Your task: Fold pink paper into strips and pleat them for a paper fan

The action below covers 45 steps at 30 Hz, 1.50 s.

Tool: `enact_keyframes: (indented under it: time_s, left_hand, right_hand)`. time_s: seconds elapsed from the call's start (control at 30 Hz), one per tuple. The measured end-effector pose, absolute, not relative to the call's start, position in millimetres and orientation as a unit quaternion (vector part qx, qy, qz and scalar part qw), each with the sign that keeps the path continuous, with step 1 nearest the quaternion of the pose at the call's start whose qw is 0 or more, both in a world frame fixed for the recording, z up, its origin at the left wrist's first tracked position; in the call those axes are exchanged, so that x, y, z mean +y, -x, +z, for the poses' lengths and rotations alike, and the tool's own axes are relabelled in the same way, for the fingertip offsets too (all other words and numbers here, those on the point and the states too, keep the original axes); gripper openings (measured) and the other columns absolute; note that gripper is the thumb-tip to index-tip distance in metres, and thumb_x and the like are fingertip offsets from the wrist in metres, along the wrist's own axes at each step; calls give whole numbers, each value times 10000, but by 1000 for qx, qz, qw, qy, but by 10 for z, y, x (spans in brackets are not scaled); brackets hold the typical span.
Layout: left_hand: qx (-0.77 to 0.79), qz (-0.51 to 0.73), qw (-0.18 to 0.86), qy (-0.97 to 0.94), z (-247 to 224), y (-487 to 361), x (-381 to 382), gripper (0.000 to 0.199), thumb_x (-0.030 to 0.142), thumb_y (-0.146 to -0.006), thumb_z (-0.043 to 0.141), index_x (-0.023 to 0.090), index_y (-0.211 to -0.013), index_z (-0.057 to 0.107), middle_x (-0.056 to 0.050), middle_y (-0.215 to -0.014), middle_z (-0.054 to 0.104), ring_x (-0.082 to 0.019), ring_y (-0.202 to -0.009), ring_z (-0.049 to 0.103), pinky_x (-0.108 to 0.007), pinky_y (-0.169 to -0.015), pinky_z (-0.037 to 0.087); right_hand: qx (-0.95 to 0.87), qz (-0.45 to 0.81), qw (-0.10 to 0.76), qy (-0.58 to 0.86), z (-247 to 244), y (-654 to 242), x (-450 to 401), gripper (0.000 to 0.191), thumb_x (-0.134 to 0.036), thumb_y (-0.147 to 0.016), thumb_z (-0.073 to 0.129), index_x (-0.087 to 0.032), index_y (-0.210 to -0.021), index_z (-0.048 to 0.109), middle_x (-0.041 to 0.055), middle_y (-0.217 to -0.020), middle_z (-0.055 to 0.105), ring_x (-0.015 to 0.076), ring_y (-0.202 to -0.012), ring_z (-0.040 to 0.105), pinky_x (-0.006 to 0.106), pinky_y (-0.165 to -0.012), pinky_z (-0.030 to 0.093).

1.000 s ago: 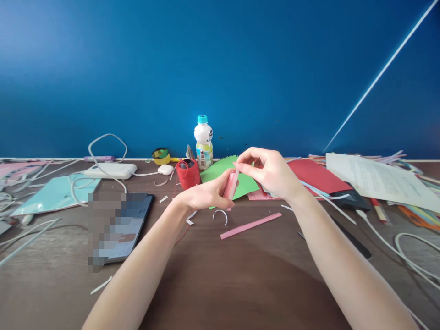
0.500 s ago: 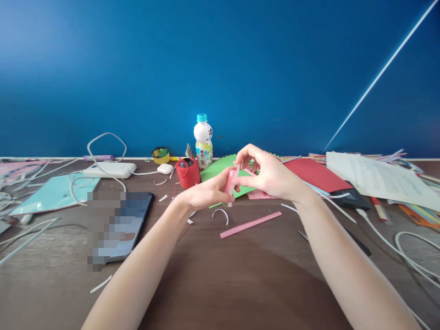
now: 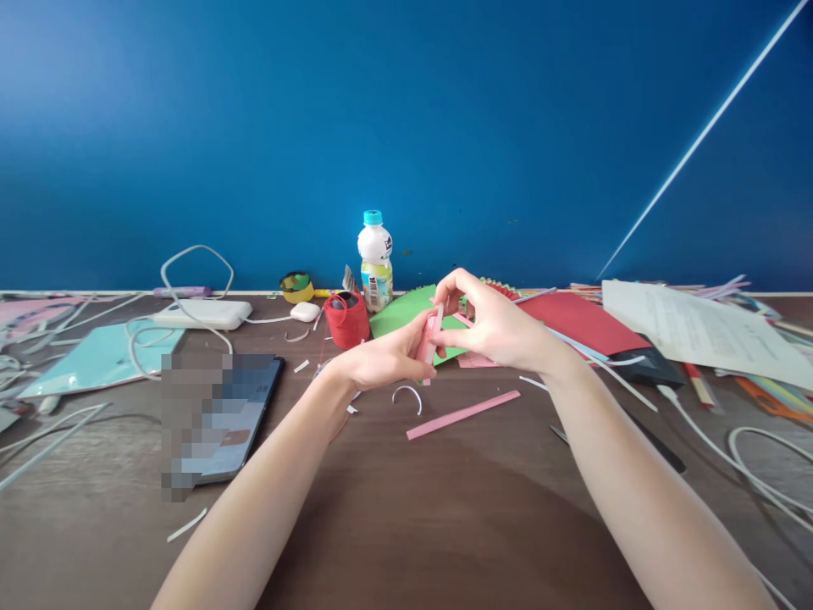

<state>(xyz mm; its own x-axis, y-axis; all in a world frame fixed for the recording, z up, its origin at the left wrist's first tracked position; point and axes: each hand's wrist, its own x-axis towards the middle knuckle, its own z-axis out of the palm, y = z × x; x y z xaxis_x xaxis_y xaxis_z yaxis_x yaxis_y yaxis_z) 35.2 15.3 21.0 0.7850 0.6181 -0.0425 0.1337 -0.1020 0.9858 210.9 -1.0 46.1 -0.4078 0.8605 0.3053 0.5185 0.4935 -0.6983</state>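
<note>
In the middle of the head view, both hands meet over the table around folded pink paper strips [image 3: 429, 337]. My left hand [image 3: 395, 352] is closed on the strips from the left, its thumb and fingers pressing their sides. From the right, my right hand [image 3: 478, 318] pinches the strips' near edge between thumb and forefinger, its other fingers curled. Part of the paper is hidden by the fingers. A flat pink paper strip [image 3: 463, 415] lies on the table below the hands. Behind them is a sheet of green paper [image 3: 406, 309].
A red thread spool [image 3: 346, 322] and a bottle [image 3: 376, 263] stand behind my left hand. At left lie a phone [image 3: 245, 424] and a white power bank [image 3: 203, 314]. Red paper [image 3: 577, 322], a black adapter [image 3: 654, 368] and white cables are at right.
Both hands stay almost in place. The pink strips between them have turned slightly, and the fingers have shifted a little.
</note>
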Motion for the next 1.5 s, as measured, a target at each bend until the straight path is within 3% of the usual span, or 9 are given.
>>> enact_keyframes:
  time_s: [0.2,0.47,0.67,0.8,0.93,1.03,1.17,1.33,1.5]
  left_hand:
    - [260,193,618,-716,194,-349,156,496,90,-637,562,196,-1089,388,23,-816,412,-92,-726,404,-219,-579,363]
    - [264,175,603,-732,202,-341,155,343,112,-641,568,185,-935,408,3,-884,432,-75,-687,414,-211,-553,363]
    - [268,165,580,-752,247,-329,145,301,114,-662,536,175,-938,433,-4,-897,445,-69,-652,409,-220,-547,360]
    - [284,166,534,-779,264,-320,149,308,100,-670,508,177,-961,443,8,-859,436,-69,-637,379,-211,-519,321]
    - [306,169,501,-792,265,-325,145,347,92,-672,486,182,-1004,445,29,-765,408,-73,-611,364,-210,-505,303]
    - [310,182,479,-801,264,-341,142,421,84,-656,481,180,-1064,442,1,-842,453,-85,-648,399,-216,-525,334]
    - [320,202,453,-807,259,-352,149,469,77,-651,460,180,-1107,421,-27,-909,477,-103,-705,427,-228,-564,370]
    - [355,216,405,-815,249,-338,163,354,60,-641,455,168,-977,433,19,-737,377,-104,-678,379,-229,-561,345]
    - [356,210,387,-824,246,-355,154,311,67,-661,459,166,-955,428,37,-703,322,-89,-629,332,-230,-559,325]
  right_hand:
    - [-798,253,358,413,462,-2144,45,101,-274,-777,568,-199,-807,507,11,-828,569,141,-737,498,285,-640,389]
    - [-770,259,396,428,431,-2139,81,59,-237,-763,579,-177,-761,575,16,-787,625,143,-701,547,290,-628,402]
    - [-774,251,404,417,440,-2129,77,58,-227,-759,584,-176,-737,596,7,-750,607,129,-674,517,281,-609,386]
    - [-781,256,394,411,428,-2150,105,117,-290,-768,591,-178,-744,615,20,-828,582,126,-686,507,287,-618,393]
    - [-767,275,421,400,387,-2170,147,209,-306,-746,626,-201,-923,589,17,-873,553,136,-742,516,294,-660,414]
    - [-760,258,449,393,381,-2159,147,200,-288,-721,658,-198,-877,571,4,-825,557,132,-728,512,283,-655,404]
    - [-774,256,421,399,417,-2133,109,148,-318,-775,600,-182,-719,609,9,-762,585,122,-648,493,282,-607,377]
    - [-806,258,375,378,453,-2147,72,212,-377,-810,544,-198,-769,649,33,-867,604,157,-755,525,296,-650,385]
    - [-817,249,329,402,447,-2125,46,129,-312,-775,584,-198,-832,603,15,-833,597,121,-644,467,271,-583,358]
